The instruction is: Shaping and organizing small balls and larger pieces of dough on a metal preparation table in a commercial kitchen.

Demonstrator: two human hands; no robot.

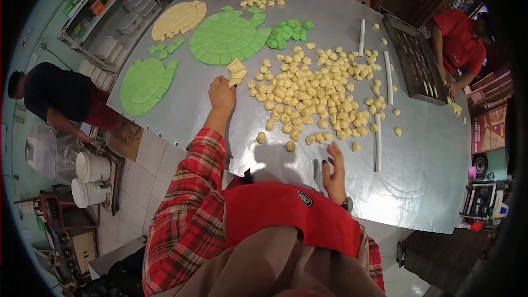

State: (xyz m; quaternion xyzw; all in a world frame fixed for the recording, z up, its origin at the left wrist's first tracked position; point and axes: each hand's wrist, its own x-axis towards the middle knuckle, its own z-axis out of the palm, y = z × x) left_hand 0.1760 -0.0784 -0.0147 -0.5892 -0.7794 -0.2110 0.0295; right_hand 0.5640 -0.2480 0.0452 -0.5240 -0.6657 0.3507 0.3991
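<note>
My left hand [222, 94], coming from a red plaid sleeve, is over the metal table with its fingers curled. It grips the near edge of a pale yellow, flattened piece of dough [237, 70]. The fingertips are partly hidden. My right hand [334, 175] is open above the table's near edge, fingers apart, holding nothing. Just beyond it spreads a large heap of yellow dough balls [305, 88], with a few loose ones along its near side. Left of the heap is a round layout of flat green dough pieces [228, 38].
The metal table [418, 170] carries three white rods [378, 143] on the right. Further left lie another green dough round [147, 85] and a yellow one [179, 20]. Green lumps [286, 33] sit behind the heap. Co-workers stand left [60, 93] and right [459, 38], beside a dark tray [413, 58].
</note>
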